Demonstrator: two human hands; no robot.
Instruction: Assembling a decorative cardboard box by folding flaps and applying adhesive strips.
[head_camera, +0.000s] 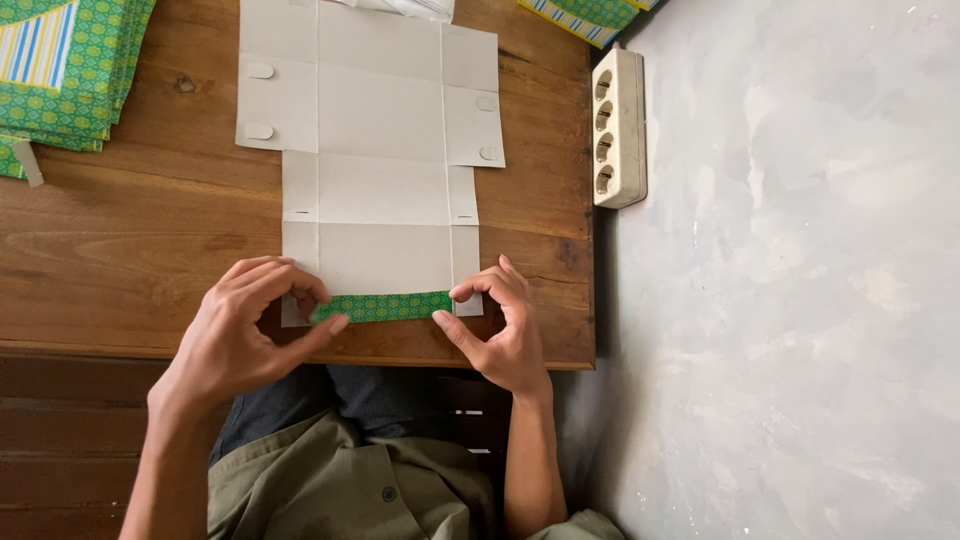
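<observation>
A flat, unfolded cardboard box blank, grey-white side up, lies on a brown wooden table and runs from the top centre of the frame down to the table's near edge at lower centre. Its creases divide it into panels, and small rounded tabs show on the side flaps in the upper part.

The bottom flap of the blank is folded up and over, showing its green patterned printed face as a narrow green strip at lower centre.

The left hand sits at the lower left of the blank. Its fingers are curled and its thumb and fingertips pinch the left end of the green strip, closed onto the card.

The right hand sits at the lower right of the blank. Its thumb and forefinger pinch the right end of the same strip, the other fingers bent above it.

A stack of green patterned printed sheets lies at the upper left of the frame, well apart from the hands. More of the same sheets show at the top right edge of the table. A cream power strip lies along the table's right edge, upper right of centre. To the right is a grey floor.
</observation>
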